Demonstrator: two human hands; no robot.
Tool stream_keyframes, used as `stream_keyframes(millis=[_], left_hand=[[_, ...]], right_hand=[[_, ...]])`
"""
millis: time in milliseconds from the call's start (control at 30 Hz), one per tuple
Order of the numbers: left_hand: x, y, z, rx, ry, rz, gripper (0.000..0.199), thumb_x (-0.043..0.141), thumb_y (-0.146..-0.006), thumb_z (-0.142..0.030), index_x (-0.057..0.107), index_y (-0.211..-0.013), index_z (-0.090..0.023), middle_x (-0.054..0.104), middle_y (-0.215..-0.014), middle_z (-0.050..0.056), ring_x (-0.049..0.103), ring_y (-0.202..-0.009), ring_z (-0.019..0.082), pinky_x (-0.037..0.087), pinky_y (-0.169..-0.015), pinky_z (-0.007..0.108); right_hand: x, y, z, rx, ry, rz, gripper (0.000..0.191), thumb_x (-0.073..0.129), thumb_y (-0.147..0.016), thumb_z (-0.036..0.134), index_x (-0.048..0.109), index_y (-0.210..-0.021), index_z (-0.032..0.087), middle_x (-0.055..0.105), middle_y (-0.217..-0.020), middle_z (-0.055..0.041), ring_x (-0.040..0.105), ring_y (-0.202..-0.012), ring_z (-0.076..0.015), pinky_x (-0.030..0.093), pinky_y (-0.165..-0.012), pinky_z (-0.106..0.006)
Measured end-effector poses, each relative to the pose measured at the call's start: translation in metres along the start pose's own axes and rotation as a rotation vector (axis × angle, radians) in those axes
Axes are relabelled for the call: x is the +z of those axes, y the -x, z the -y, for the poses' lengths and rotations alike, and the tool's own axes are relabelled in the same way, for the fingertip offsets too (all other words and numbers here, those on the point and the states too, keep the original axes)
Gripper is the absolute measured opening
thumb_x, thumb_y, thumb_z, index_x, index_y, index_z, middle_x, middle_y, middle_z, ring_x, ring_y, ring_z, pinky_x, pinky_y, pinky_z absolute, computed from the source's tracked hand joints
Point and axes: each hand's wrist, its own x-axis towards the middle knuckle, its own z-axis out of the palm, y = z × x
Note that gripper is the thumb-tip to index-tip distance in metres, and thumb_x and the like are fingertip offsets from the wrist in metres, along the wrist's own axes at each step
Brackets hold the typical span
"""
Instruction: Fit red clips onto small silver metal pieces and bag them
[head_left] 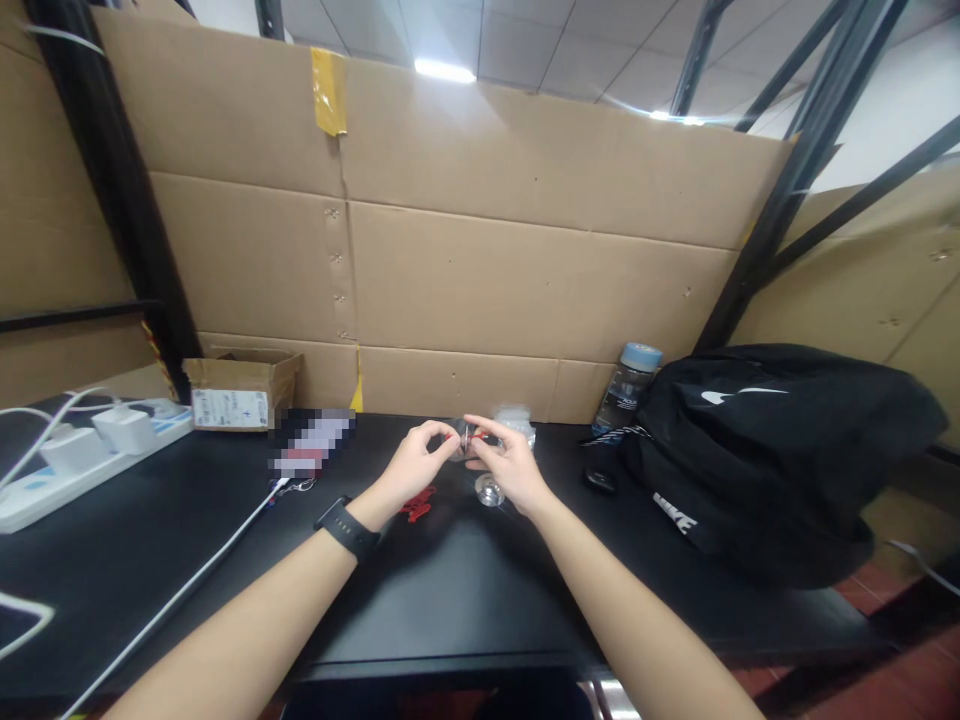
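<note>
Above the middle of the black table, my left hand and my right hand meet fingertip to fingertip. Both are closed in a pinch around a small see-through round piece with a red cord. Its exact kind is too small to make out. Beneath my left hand lies a tangle of red cords. Close under my right hand rests a shiny clear disc, partly covered by the fingers. Behind the right hand sits a clear plastic packet. My left wrist wears a dark watch.
A white power strip with plugs and cables stands left, near a small cardboard box and a blurred-out phone on a charging cable. On the right are a black bag, a blue-capped bottle and a small black object. Cardboard walls the back.
</note>
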Motion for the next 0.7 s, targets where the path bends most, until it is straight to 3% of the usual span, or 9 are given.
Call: stream_keyframes(millis=[200, 400, 500, 700], left_hand=[[0.0, -0.001, 0.003, -0.042, 0.02, -0.002, 0.026, 0.058, -0.091, -0.042, 0.069, -0.089, -0.019, 0.074, -0.093, 0.004, 0.067, -0.093, 0.022, 0.048, -0.089, 0.033], [0.001, -0.001, 0.006, -0.064, 0.01, -0.006, 0.024, 0.059, -0.088, -0.042, 0.067, -0.087, -0.019, 0.074, -0.096, 0.005, 0.066, -0.094, 0.023, 0.047, -0.09, 0.033], [0.001, -0.001, 0.007, -0.047, -0.023, 0.016, 0.025, 0.059, -0.089, -0.043, 0.067, -0.085, -0.02, 0.073, -0.096, 0.005, 0.065, -0.095, 0.023, 0.046, -0.091, 0.034], [-0.002, 0.003, 0.007, -0.059, -0.399, 0.127, 0.042, 0.042, -0.098, -0.051, 0.072, -0.085, -0.025, 0.07, -0.11, 0.005, 0.054, -0.113, 0.029, 0.039, -0.098, 0.047]], right_hand=[[-0.002, 0.001, 0.0, -0.003, -0.044, 0.053, 0.05, 0.076, -0.079, 0.041, 0.067, -0.126, 0.026, 0.062, -0.116, -0.0072, 0.072, -0.097, -0.0228, 0.062, -0.084, -0.04], [-0.006, 0.0, -0.003, -0.083, 0.04, 0.075, 0.061, 0.087, -0.066, 0.032, 0.068, -0.124, 0.027, 0.052, -0.126, -0.0057, 0.07, -0.09, -0.0159, 0.059, -0.089, -0.035], [-0.009, -0.002, -0.003, -0.092, 0.078, 0.088, 0.057, 0.085, -0.067, 0.031, 0.069, -0.121, 0.025, 0.051, -0.132, -0.0073, 0.07, -0.086, -0.0146, 0.058, -0.088, -0.035], [-0.025, -0.006, 0.007, -0.097, 0.281, 0.094, 0.052, 0.081, -0.069, 0.03, 0.066, -0.118, 0.022, 0.066, -0.118, -0.007, 0.065, -0.076, -0.0127, 0.057, -0.075, -0.03]])
